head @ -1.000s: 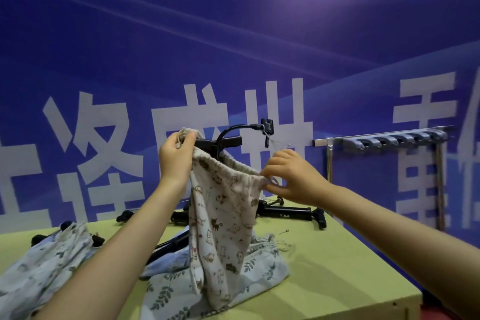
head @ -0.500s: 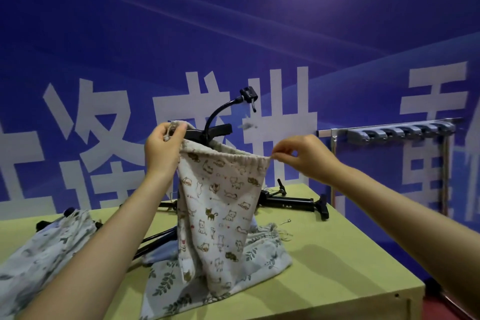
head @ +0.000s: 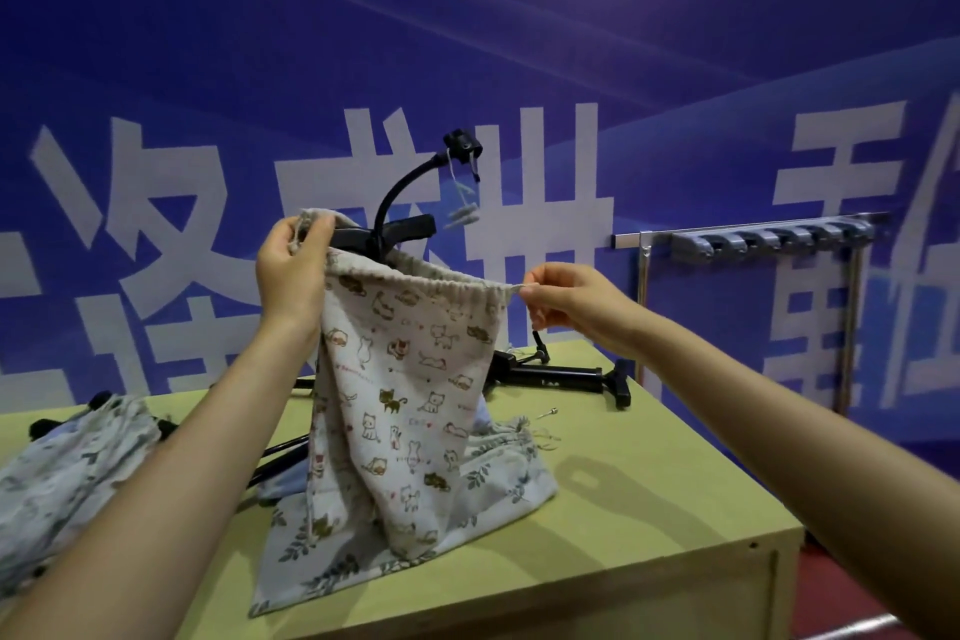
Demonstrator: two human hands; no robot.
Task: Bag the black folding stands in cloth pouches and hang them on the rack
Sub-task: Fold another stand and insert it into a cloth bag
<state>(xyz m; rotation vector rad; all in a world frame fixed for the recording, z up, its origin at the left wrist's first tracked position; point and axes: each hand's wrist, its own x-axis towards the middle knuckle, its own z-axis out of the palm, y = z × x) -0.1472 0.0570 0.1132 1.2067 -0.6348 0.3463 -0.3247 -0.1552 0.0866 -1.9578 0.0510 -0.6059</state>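
Note:
A cat-print cloth pouch hangs above the table with a black folding stand poking out of its mouth, gooseneck and clip uppermost. My left hand grips the pouch's left rim together with the stand. My right hand pinches the right end of the gathered rim, at the drawstring. The grey hook rack is mounted on a metal frame to the right, beyond the table.
A leaf-print pouch lies flat under the held one. Another black stand lies at the back of the green table. A further pouch with black parts sits at the left. A blue banner wall stands behind.
Both hands have lifted the pouch and stand higher. My right hand has moved right, stretching the rim taut. The gooseneck now sticks up higher.

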